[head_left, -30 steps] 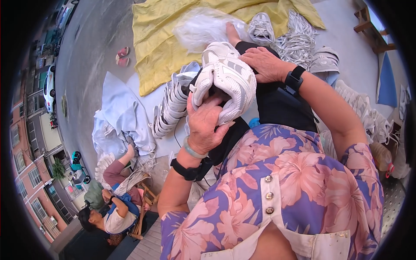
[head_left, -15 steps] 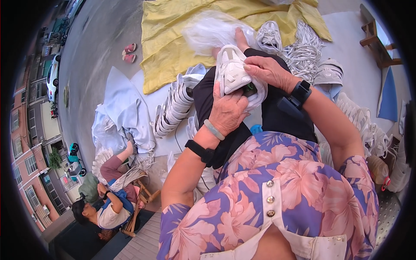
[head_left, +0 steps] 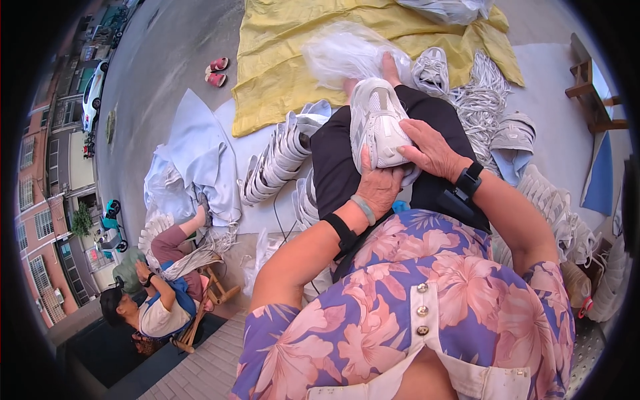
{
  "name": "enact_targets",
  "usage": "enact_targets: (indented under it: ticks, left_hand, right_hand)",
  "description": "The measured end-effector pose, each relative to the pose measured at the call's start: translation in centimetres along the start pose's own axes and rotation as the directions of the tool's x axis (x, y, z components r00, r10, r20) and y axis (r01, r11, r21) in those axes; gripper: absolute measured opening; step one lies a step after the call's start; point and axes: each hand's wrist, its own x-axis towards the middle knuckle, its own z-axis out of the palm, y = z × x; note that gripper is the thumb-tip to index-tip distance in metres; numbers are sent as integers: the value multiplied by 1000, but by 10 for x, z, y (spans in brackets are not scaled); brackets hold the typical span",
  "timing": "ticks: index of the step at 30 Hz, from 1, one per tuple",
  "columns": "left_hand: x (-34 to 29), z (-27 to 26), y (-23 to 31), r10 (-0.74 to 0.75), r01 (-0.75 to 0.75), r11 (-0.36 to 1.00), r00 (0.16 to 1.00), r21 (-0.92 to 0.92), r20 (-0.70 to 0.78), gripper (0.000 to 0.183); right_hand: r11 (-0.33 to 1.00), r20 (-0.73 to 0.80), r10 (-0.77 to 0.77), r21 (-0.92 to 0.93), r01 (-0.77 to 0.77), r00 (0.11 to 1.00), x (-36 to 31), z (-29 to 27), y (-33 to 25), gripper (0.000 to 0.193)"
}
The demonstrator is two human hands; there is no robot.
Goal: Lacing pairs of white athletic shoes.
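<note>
A white and grey sneaker (head_left: 381, 127) lies lengthwise over my lap, on black trousers. My left hand (head_left: 379, 190) grips its near end from below, thumb up along the side and the other fingers partly hidden under it. On the right side of the same sneaker, my right hand (head_left: 435, 148) holds on with its thumb and fingers over the upper. The shoe's opening does not show now. Just beyond my feet's right side stands another white sneaker (head_left: 431, 70), next to a heap of white laces (head_left: 481, 93).
Nested shoe uppers (head_left: 275, 163) lie left of my legs, and more uppers (head_left: 547, 200) are on the right. A yellow sheet (head_left: 280, 60) with clear plastic (head_left: 353, 53) spreads ahead. A co-worker (head_left: 163, 310) sits at the lower left. A wooden stool (head_left: 590, 90) stands at right.
The sneaker has been turned, so its opening and the dark and green thing inside no longer show. Both hands have shifted toward its near end. The whole view has moved slightly.
</note>
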Motion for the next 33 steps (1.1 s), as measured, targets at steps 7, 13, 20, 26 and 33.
enact_targets:
  ticks: [7,13,20,26,33]
  left_hand:
    - [1,-58,-22,164,-118,930,981,-347,107,21]
    - [22,-55,-35,-399,404,879,914,-252,74,20]
    - [12,-41,-21,-535,582,736,813,-345,231,19]
    - [-2,-18,-24,-554,612,705,791,-358,259,18]
    - [4,-20,-28,-478,523,780,852,-344,214,16]
  right_hand:
    - [971,117,162,156,-180,980,4,-10,-7,52]
    - [947,59,190,251,-199,980,5,-4,0,47]
    - [989,40,136,48,-138,990,14,-4,-25,44]
    - [949,82,-35,-309,58,996,15,8,-41,53]
    - [958,46,47,-285,-32,998,-2,9,-33,57]
